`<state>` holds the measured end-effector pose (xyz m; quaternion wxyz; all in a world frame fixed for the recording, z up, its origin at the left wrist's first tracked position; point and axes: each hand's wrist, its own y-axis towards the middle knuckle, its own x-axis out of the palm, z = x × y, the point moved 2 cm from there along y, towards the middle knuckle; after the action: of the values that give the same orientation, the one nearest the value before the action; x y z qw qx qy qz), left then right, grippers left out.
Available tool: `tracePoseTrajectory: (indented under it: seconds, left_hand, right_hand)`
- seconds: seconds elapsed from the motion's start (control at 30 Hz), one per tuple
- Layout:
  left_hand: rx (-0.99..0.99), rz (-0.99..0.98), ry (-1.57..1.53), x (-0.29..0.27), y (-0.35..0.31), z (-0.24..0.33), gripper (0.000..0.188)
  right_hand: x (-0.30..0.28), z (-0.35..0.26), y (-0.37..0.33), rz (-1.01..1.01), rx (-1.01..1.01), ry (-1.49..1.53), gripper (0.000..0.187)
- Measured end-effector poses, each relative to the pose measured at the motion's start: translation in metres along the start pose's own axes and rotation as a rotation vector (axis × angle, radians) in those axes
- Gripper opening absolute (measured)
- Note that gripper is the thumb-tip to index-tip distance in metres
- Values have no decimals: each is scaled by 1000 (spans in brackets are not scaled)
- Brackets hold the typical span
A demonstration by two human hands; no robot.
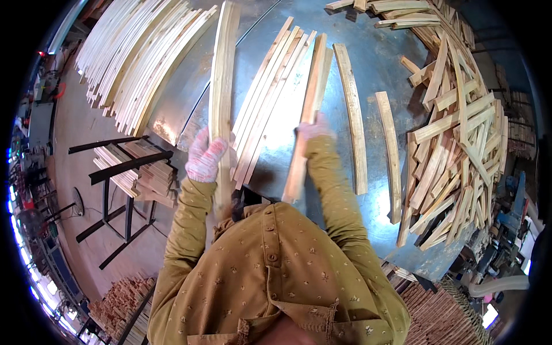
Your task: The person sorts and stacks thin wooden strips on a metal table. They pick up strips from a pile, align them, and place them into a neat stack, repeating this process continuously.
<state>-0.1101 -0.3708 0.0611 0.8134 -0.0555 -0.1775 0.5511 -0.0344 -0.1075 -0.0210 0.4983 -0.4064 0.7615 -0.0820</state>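
Observation:
My left hand [206, 156], in a pale patterned glove, is closed round a long wooden strip [223, 69], its thumb on the near side. This strip stands nearly lengthwise away from me, its near end blurred by my body. My right hand [317, 127], also gloved, is closed on another wooden strip [316, 69]; a second strip [326, 69] shows close beside it, and I cannot tell whether it is held too. Between my hands several loose strips [270, 86] lie side by side. Two single strips, one nearer [352, 115] and one farther right [388, 155], lie apart.
Everything lies on a shiny metal tabletop [371, 63] with a seam. Long strips [144, 52] are laid in a neat row at the far left. A jumbled heap of short pieces [454, 144] covers the right side. A black metal frame [109, 172] stands left, and wood stacks [123, 305] are below.

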Motion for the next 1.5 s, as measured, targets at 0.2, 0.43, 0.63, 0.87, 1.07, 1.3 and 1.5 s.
tracePoseTrajectory:
  seconds: [0.2,0.43,0.63,0.87,1.07,1.3,1.5]
  left_hand:
    - [238,45,660,-58,36,70,48]
    - [169,-48,703,-106,78,58,71]
    - [80,-466,1118,-82,77,36,93]
    - [-34,-42,1427,-126,73,-53,68]
    - [-127,-113,1275,-97,93,-51,69]
    - [-48,-201,1280,-78,101,-67,70]
    - [-55,-232,1242,-65,96,-57,67]
  right_hand:
    - [-134,50,0,-74,-513,300,47]
    - [-118,-125,-16,-72,-1501,-590,26]
    - [33,-221,25,-130,-1288,-872,17]
    - [-4,-103,-7,517,-386,-51,67]
    - [49,4,-22,319,-122,-239,80]
    - [-30,8,23,631,-189,-541,69]
    - [-14,64,23,311,-144,-333,69]
